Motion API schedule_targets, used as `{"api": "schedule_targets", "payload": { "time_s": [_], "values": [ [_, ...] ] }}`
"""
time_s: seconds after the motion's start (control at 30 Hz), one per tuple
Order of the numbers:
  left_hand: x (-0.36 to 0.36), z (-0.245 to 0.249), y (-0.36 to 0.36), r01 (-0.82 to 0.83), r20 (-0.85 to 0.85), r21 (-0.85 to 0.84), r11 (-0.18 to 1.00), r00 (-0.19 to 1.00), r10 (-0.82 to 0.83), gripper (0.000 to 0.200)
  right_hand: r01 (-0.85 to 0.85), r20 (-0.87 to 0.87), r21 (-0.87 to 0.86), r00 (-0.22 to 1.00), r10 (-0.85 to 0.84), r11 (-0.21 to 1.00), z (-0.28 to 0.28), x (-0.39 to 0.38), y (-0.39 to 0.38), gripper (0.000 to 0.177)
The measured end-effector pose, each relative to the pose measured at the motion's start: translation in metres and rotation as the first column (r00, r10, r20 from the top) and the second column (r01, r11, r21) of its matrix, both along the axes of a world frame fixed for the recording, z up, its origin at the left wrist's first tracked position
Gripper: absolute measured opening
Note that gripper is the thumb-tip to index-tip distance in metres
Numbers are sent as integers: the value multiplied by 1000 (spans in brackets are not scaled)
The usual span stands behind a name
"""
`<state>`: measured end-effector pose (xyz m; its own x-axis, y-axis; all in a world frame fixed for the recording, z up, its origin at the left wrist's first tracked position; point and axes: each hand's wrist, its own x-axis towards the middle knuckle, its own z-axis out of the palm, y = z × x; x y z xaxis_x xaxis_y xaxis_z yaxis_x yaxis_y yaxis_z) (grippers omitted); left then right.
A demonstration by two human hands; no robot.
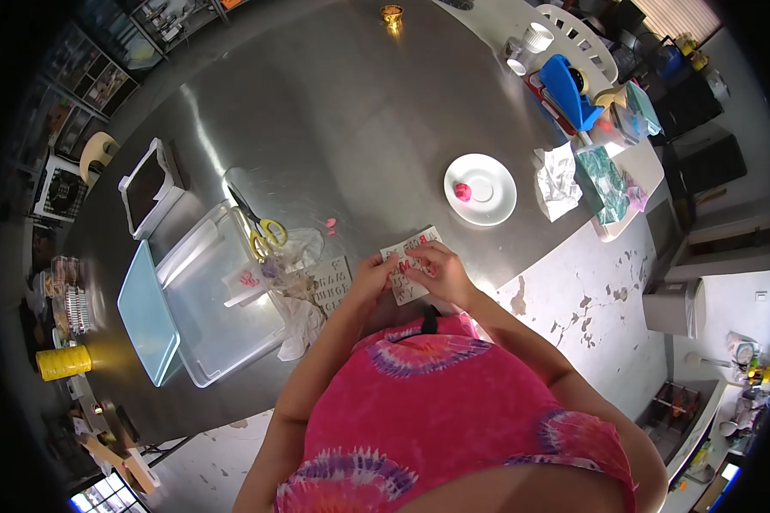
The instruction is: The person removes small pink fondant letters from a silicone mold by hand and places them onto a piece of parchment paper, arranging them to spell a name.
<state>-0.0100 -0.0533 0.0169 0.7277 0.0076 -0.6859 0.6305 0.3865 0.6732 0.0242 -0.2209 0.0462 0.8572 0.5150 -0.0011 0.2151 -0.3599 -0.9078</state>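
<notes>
A pale letter mold lies at the table's near edge, with pink-red filling in some of its letters. My left hand grips its left side, the fingers closed. From the right, my right hand bends over it with thumb and fingers pressed together on its face; the fingertips hide part of the letters. A second letter mold, unfilled, is just left of my left hand. Beyond it lie small pink pieces. On a white plate to the right sits a pink lump of soft-looking material.
To the left stand a clear plastic bin, its blue lid, yellow-handled scissors and crumpled plastic wrap. A white tray-like box is farther back. Crumpled paper lies right of the plate; a gold cup stands far off.
</notes>
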Motion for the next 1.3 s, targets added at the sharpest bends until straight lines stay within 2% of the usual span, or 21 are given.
{"api": "schedule_targets", "payload": {
  "time_s": [0.1, 0.2, 0.3, 0.33, 0.37, 0.4, 0.43, 0.5, 0.57, 0.67, 0.8, 0.93, 1.3],
  "values": [
    [-2, -2, 0, 0, 18, 14, 1000, 1000, -1, 20, 26, -10, 96, 1000, -26, 995, -6, 2, 3, 27],
    [-4, -3, -1, -44, 54, 14, 999, 998, 43, 16, 69, -59, 67, 996, -65, 995, -13, 6, 7, 24],
    [-3, -2, -1, -47, 89, 5, 999, 995, 47, 24, 61, -75, 49, 996, -57, 997, -16, 11, 9, 23],
    [-3, -3, -2, -81, 145, 17, 997, 986, 78, 33, 60, -76, 49, 996, -56, 997, -16, 11, 9, 23],
    [-2, -5, -1, -118, 202, 28, 993, 973, 110, 43, 42, -16, 99, 999, -40, 994, -16, 11, 8, 22],
    [-2, -4, 0, -120, 201, 28, 992, 973, 112, 43, 20, 46, 148, 999, -27, 989, -16, 11, 7, 21],
    [-1, -2, 1, -102, 196, 1, 995, 976, 100, 49, 18, 45, 147, 999, -25, 989, -16, 10, 7, 21],
    [-1, -1, 2, -85, 190, -28, 996, 978, 89, 56, -61, 286, 128, 958, 22, 990, -15, 9, 7, 22],
    [-2, -2, 1, -128, 180, -123, 984, 972, 149, 54, -66, 309, 115, 951, 28, 991, -13, 6, 6, 23],
    [-4, 4, 0, -153, 149, -175, 973, 972, 180, 55, -78, 375, 88, 926, 40, 993, -15, 4, 5, 25],
    [-4, 8, -1, -181, 98, -179, 967, 975, 201, 55, -94, 492, 64, 869, 50, 994, -13, 3, 4, 24],
    [-5, 4, 1, -141, 52, -166, 976, 987, 152, 52, -117, 516, 85, 855, 57, 990, -15, 5, 4, 23],
    [-12, -6, 4, -187, 45, -206, 960, 979, 200, 50, -191, 461, 92, 878, 128, 977, -18, 11, 3, 17]
  ]
}}
